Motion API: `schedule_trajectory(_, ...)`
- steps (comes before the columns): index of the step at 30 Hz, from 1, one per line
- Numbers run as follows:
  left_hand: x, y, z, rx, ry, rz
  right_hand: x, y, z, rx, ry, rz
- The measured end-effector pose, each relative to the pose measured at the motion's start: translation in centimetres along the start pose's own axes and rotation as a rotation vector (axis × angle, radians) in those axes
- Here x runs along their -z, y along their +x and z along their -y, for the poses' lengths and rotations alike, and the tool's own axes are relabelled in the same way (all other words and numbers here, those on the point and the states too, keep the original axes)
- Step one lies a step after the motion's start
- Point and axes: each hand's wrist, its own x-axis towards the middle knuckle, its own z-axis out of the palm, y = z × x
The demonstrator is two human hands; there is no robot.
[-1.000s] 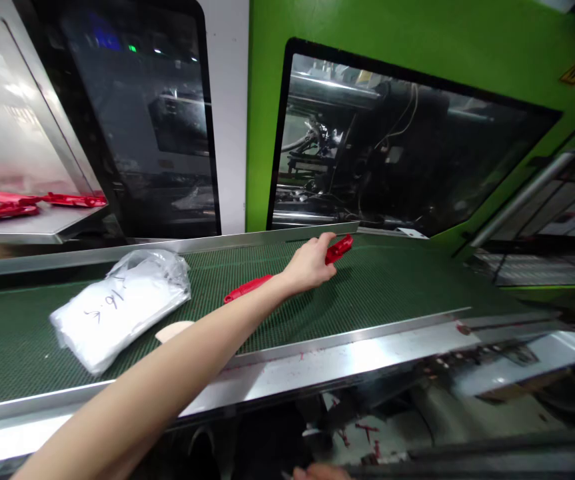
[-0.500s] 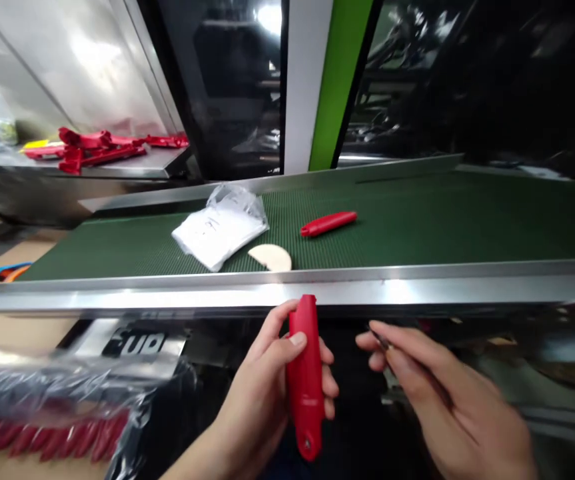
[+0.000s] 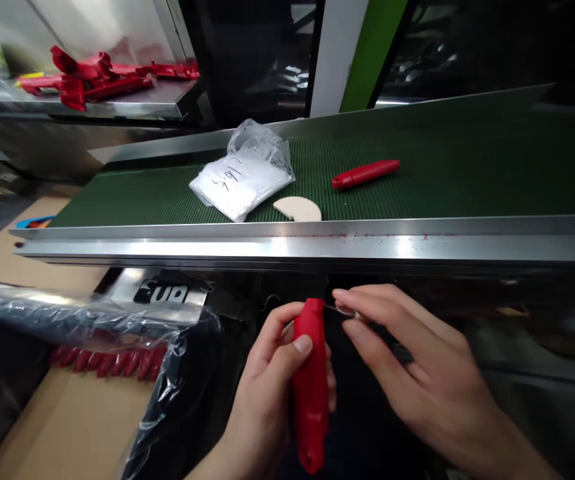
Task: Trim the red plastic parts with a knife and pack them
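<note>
Since half a second ago, right hand point(image 3: 417, 373) closed in on the long red plastic handle point(image 3: 311, 383); its fingertips pinch a thin metal piece point(image 3: 340, 309) at the tip. Left hand point(image 3: 267, 393) grips the handle upright, steadying it. Beyond both hands: green conveyor belt point(image 3: 442, 180) carrying a second red handle point(image 3: 366, 174).

The red handle point(image 3: 311, 387) looked like smooth, glossy plastic. The belt point(image 3: 442, 180) was matt green, finely ribbed; its rail point(image 3: 287, 248) was brushed shiny metal. The bag point(image 3: 240, 177) was crinkled clear plastic film.
</note>
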Motion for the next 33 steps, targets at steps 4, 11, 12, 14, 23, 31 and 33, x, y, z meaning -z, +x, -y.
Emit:
schedule_trajectory(4,0.3,0.0,0.4,0.017,0.065,0.023,-0.6,0.2,0.2,-0.175,0.094,0.069)
schedule_trajectory(11,0.9,-0.3,1.2,-0.005,0.127,0.147,-1.3,1.4,-0.9,-0.36,0.363,0.072)
schedule_trajectory(12,0.9,-0.4,1.2,0.012,0.14,0.18,-1.5,1.4,-1.2,-0.41,0.443,0.034)
schedule_trajectory(14,0.6,-0.7,1.0,0.034,0.143,0.219,-1.7,1.3,-1.9,-0.492,0.595,-0.054)
schedule_trajectory(23,-0.2,-0.7,2.4,-0.15,0.473,-0.001,-1.2,-0.1,-4.1,-0.539,0.732,-0.219)
schedule_trajectory(31,-0.3,-1.2,2.5,-0.262,0.586,-0.014,-1.0,-0.9,-4.2,-0.546,0.727,-0.164)
schedule_trajectory(33,-0.3,-1.5,2.3,-0.181,0.503,0.013,-1.0,-0.8,-4.2,-0.551,0.745,-0.181)
